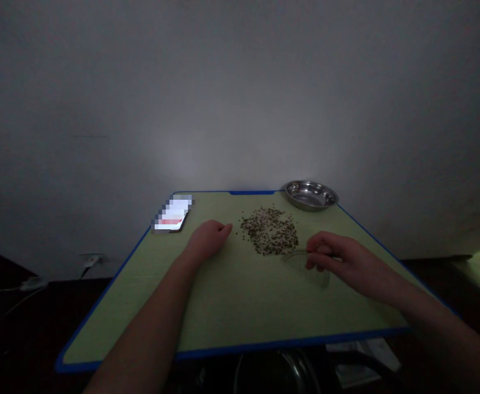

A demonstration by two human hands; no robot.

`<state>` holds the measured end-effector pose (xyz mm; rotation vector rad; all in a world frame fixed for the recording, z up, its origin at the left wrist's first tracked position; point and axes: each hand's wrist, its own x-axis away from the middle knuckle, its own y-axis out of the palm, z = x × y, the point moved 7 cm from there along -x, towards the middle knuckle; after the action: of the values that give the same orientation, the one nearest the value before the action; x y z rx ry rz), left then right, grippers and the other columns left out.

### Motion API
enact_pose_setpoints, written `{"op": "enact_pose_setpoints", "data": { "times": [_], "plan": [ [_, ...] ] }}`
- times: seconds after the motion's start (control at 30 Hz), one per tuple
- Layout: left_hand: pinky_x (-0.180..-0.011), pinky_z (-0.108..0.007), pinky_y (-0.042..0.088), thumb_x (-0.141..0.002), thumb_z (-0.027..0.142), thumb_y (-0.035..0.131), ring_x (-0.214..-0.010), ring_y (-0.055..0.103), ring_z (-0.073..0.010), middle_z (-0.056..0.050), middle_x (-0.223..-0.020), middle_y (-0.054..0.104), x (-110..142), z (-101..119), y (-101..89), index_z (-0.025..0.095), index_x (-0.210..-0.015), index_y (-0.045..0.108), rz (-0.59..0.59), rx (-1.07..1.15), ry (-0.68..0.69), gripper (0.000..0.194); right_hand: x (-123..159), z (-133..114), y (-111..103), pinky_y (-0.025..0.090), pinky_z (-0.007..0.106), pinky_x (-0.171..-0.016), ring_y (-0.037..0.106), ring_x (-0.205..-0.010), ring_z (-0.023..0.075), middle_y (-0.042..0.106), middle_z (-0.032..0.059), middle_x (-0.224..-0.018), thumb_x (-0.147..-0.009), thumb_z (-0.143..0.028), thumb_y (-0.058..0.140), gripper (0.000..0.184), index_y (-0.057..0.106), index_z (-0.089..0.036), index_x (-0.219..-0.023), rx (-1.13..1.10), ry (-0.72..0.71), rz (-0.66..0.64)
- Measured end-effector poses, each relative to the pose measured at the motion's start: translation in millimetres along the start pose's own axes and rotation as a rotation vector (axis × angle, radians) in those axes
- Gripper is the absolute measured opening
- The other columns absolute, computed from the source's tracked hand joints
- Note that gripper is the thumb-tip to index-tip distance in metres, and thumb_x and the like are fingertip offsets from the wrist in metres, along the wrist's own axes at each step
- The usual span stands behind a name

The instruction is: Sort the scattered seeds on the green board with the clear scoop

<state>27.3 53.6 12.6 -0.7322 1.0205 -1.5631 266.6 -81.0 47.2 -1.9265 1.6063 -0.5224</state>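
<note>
Under the right hand [342, 255]: clear, round, see-through bowl [317, 279], blurred, just beside the loose pile of small dark and pale grains [270, 232].
Bowl handling: I'd judge a firm pinch and slow, level movement best, to avoid scattering grains.
Right fingers: gripping the bowl's rim, its body below them.
Left hand [208, 239]: curled on the pale green, blue-edged desk [240, 306], thumb towards the grains; I can't tell whether it grasps anything.

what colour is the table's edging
The edging is blue, around a pale green tabletop, seen in the head view.
</note>
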Motion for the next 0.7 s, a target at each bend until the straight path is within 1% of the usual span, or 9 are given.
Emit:
{"op": "enact_pose_setpoints", "data": {
  "times": [0.07,0.13,0.2,0.33,0.4,0.53,0.63,0.7],
  "plan": [
    [-0.053,-0.028,0.021,-0.080,0.050,0.036,-0.048,0.034,-0.0115,0.000,-0.047,0.039,-1.0,-0.9,0.3,0.017,-0.049,0.047,0.007,0.006,0.000,0.046,-1.0,8.4,-13.9,0.046,0.028,-0.068,0.063,-0.076,0.0167,0.070,0.0027,-0.079,-0.084,-0.033,0.053,0.018,0.058,-0.020,-0.096,0.044,0.007,0.058],
    [-0.053,-0.028,0.021,-0.080,0.050,0.036,-0.048,0.034,-0.0115,0.000,-0.048,0.039,-1.8,-1.6,0.3,0.017,-0.049,0.045,0.009,0.002,-0.008,0.045,-1.5,12.3,-17.7,0.047,0.030,-0.072,0.063,-0.081,0.0183,0.071,0.0041,-0.087,-0.083,-0.033,0.055,0.020,0.063,-0.021,-0.097,0.112,-0.013,0.055],
    [-0.053,-0.027,0.020,-0.080,0.049,0.037,-0.049,0.035,-0.0114,0.000,-0.048,0.039,-2.4,-1.9,0.4,0.017,-0.049,0.044,0.007,-0.001,-0.012,0.045,-3.2,11.9,-12.0,0.046,0.031,-0.074,0.063,-0.083,0.0187,0.070,0.0044,-0.092,-0.083,-0.031,0.054,0.018,0.066,-0.022,-0.092,0.178,-0.059,-0.007],
    [-0.052,-0.027,0.019,-0.080,0.050,0.035,-0.049,0.035,-0.0111,0.001,-0.047,0.035,-3.0,-5.0,-1.5,0.018,-0.048,0.039,0.043,0.026,-0.014,0.045,-16.0,9.0,7.5,0.047,0.029,-0.070,0.060,-0.077,0.0171,0.067,0.0045,-0.086,-0.082,-0.022,0.053,0.016,0.068,-0.019,-0.086,0.211,-0.115,-0.115],
    [-0.052,-0.027,0.018,-0.080,0.050,0.034,-0.049,0.034,-0.0109,0.002,-0.046,0.032,-3.3,-7.0,-3.0,0.018,-0.048,0.038,0.074,0.064,-0.005,0.046,-29.0,7.6,17.3,0.046,0.027,-0.067,0.059,-0.074,0.0157,0.065,0.0042,-0.083,-0.080,-0.019,0.055,0.014,0.068,-0.018,-0.085,0.203,-0.136,-0.139],
    [-0.052,-0.027,0.018,-0.080,0.049,0.033,-0.048,0.034,-0.0105,0.002,-0.047,0.030,-3.8,-9.8,-3.2,0.018,-0.048,0.034,0.086,0.093,-0.010,0.045,-65.3,4.4,36.7,0.043,0.025,-0.064,0.057,-0.071,0.0142,0.064,0.0023,-0.077,-0.075,-0.014,0.058,0.013,0.068,-0.018,-0.081,0.245,-0.212,-0.181],
    [-0.052,-0.027,0.018,-0.080,0.049,0.033,-0.048,0.033,-0.0105,0.002,-0.048,0.030,-3.9,-10.5,-3.5,0.019,-0.048,0.034,0.092,0.077,-0.026,0.044,-97.2,5.2,41.2,0.041,0.023,-0.060,0.055,-0.066,0.0133,0.064,0.0014,-0.073,-0.072,-0.013,0.059,0.012,0.068,-0.017,-0.078,0.292,-0.222,-0.157],
    [-0.052,-0.027,0.018,-0.080,0.049,0.032,-0.048,0.033,-0.0108,0.002,-0.048,0.030,-4.2,-10.8,-3.1,0.019,-0.048,0.033,0.084,0.070,-0.033,0.044,-116.7,5.3,39.4,0.040,0.023,-0.060,0.055,-0.066,0.0134,0.065,0.0020,-0.072,-0.071,-0.013,0.059,0.012,0.069,-0.017,-0.078,0.331,-0.234,-0.123]
  ]
}}
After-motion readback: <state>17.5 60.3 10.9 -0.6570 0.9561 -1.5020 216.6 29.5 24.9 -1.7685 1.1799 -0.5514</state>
